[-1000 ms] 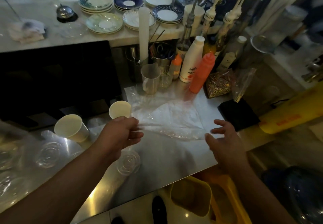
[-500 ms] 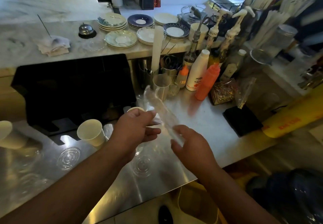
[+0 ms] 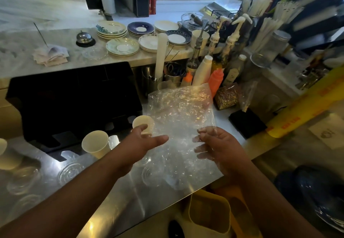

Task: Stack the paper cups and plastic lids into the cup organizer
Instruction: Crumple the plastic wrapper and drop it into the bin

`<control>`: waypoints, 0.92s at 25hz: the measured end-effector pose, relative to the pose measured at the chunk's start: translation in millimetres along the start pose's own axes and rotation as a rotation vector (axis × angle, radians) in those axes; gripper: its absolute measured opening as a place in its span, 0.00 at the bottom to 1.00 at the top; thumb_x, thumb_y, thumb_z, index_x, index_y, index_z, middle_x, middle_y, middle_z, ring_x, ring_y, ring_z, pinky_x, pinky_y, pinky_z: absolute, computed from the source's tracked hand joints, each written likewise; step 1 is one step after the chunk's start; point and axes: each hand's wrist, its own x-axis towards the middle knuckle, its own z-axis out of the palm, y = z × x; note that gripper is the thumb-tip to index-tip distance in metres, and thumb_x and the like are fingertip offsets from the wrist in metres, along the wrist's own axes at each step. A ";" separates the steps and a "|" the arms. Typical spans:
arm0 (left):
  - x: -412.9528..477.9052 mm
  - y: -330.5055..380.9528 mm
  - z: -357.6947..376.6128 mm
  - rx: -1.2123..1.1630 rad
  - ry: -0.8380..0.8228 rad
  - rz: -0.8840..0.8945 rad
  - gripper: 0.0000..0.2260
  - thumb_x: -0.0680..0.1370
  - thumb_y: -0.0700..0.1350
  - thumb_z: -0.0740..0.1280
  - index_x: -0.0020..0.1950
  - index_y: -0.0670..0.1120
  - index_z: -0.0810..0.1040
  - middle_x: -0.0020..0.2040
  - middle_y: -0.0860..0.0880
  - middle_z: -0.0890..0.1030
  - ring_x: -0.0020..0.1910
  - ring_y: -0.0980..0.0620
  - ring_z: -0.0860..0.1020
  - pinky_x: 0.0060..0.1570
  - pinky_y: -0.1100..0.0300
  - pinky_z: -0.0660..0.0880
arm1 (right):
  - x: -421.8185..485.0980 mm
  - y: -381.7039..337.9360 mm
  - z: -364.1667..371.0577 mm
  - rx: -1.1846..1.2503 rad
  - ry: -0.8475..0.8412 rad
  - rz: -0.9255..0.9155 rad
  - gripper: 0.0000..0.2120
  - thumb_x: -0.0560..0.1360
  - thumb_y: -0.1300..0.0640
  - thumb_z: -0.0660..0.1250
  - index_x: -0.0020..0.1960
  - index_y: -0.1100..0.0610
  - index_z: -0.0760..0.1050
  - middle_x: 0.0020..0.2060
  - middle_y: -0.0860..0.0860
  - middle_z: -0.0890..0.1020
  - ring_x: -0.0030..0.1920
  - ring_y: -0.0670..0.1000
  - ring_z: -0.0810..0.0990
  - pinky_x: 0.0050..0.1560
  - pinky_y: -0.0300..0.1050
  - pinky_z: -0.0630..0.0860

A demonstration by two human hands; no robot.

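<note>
My right hand (image 3: pixel 217 146) grips a crumpled clear plastic bag (image 3: pixel 180 111) and holds it up above the steel counter (image 3: pixel 115 196). My left hand (image 3: pixel 143 143) is just left of the bag, fingers spread, touching its lower left edge. White paper cups lie on their sides on the counter: one (image 3: pixel 95 143) left of my left hand, one (image 3: pixel 142 124) right behind it, a third (image 3: pixel 7 156) at the far left edge. Clear plastic lids (image 3: pixel 69 170) lie flat on the counter, another (image 3: pixel 22 180) further left. The black cup organizer (image 3: pixel 74 100) stands behind the cups.
Behind the bag stand squeeze bottles (image 3: pixel 216 81), syrup pump bottles (image 3: pixel 230 40) and a tall white sleeve (image 3: pixel 161 55). Stacked plates (image 3: pixel 122 46) and a bell (image 3: pixel 84 37) sit on the marble ledge. A yellow roll (image 3: pixel 305 107) lies at right; a yellow bin (image 3: pixel 210 217) is below the counter edge.
The bag lay flat on the counter a second ago. My right hand took hold of it and lifted it; it now hangs spread out in front of me. The camera view tilted up.
</note>
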 end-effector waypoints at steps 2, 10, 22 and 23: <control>1.7 1.1 -0.3 -0.095 -0.145 0.006 0.41 0.61 0.60 0.82 0.71 0.49 0.76 0.59 0.49 0.87 0.54 0.49 0.87 0.55 0.53 0.81 | -13.6 -1.1 0.5 0.044 0.036 -0.006 0.06 0.81 0.63 0.65 0.56 0.62 0.77 0.44 0.58 0.85 0.36 0.56 0.83 0.36 0.48 0.81; 10.2 9.4 35.5 -0.006 -0.161 0.087 0.08 0.76 0.51 0.77 0.46 0.46 0.86 0.37 0.49 0.87 0.34 0.53 0.84 0.35 0.61 0.81 | -56.4 7.8 -29.8 -0.060 0.215 -0.011 0.11 0.82 0.55 0.64 0.50 0.61 0.81 0.35 0.56 0.79 0.32 0.54 0.74 0.35 0.51 0.73; 30.7 18.1 134.3 -0.141 -0.431 -0.034 0.21 0.80 0.28 0.60 0.38 0.48 0.84 0.31 0.47 0.76 0.24 0.53 0.69 0.22 0.61 0.69 | -74.0 14.8 -136.6 0.164 0.236 0.087 0.11 0.81 0.65 0.61 0.59 0.67 0.79 0.55 0.69 0.82 0.55 0.68 0.82 0.57 0.62 0.80; 29.4 18.1 134.6 -0.136 -0.416 -0.035 0.24 0.78 0.25 0.57 0.35 0.48 0.83 0.31 0.48 0.76 0.24 0.52 0.68 0.22 0.61 0.69 | -72.4 15.6 -136.0 0.176 0.231 0.087 0.11 0.81 0.65 0.62 0.60 0.68 0.78 0.56 0.70 0.82 0.56 0.69 0.82 0.57 0.63 0.80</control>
